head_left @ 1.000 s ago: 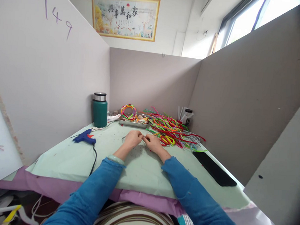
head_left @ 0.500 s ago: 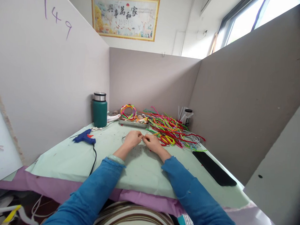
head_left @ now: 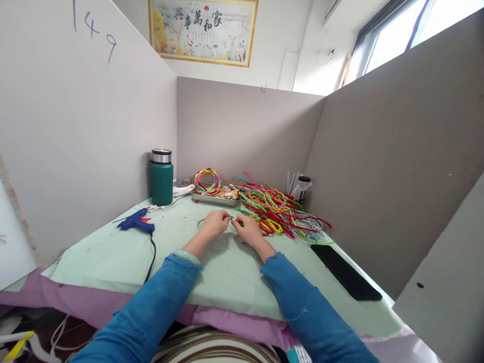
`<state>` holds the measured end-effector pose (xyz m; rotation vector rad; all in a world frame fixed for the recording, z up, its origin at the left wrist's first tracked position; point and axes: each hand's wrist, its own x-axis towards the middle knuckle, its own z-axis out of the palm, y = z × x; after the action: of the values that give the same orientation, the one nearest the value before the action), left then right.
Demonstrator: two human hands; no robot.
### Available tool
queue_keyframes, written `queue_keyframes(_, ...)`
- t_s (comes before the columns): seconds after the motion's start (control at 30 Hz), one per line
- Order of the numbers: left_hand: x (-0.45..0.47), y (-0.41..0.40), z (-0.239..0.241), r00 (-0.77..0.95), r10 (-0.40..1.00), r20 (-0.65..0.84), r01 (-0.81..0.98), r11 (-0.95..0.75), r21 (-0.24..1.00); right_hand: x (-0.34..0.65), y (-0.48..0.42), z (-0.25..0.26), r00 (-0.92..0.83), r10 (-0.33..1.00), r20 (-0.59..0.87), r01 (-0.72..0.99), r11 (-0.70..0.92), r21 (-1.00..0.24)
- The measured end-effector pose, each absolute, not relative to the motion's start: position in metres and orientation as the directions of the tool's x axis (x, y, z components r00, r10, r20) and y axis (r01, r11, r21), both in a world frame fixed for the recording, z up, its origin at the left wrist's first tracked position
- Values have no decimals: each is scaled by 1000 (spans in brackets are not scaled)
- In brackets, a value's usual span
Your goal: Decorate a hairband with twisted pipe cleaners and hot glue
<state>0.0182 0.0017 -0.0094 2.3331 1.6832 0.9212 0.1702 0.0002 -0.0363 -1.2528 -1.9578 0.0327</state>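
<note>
My left hand (head_left: 215, 223) and my right hand (head_left: 247, 229) meet fingertip to fingertip above the middle of the table. Both are closed in a pinch on a short green pipe cleaner (head_left: 232, 217), of which only a small bit shows between the fingers. Part of a thin grey ring or loop (head_left: 200, 222) lies at the left hand's outer side. Just beyond the right hand spreads a tangled pile of coloured pipe cleaners (head_left: 265, 201), with yellow and red loops (head_left: 272, 226) at its near edge.
A blue glue gun (head_left: 138, 221) with a black cord lies left, before a green bottle (head_left: 161, 178). Behind the hands stands a metal tray (head_left: 215, 200) with braided coloured rings (head_left: 207, 181). A black flat object (head_left: 346, 273) lies right. Grey partitions (head_left: 248, 128) enclose the table.
My fingertips have drawn slightly apart, and more of the green pipe cleaner shows between them. The arms and the things on the table stay in place.
</note>
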Motion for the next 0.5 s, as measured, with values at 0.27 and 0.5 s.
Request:
queue_keyframes(0.27,18,1,-9,122,913,390,851,-299,432,169,1,-39,-322,712,624,686,630,-364)
queue_keyframes(0.5,18,-1,-9,105,918,383,871,-270,409,171,-1,-36,-320,643,696,665,675,-318)
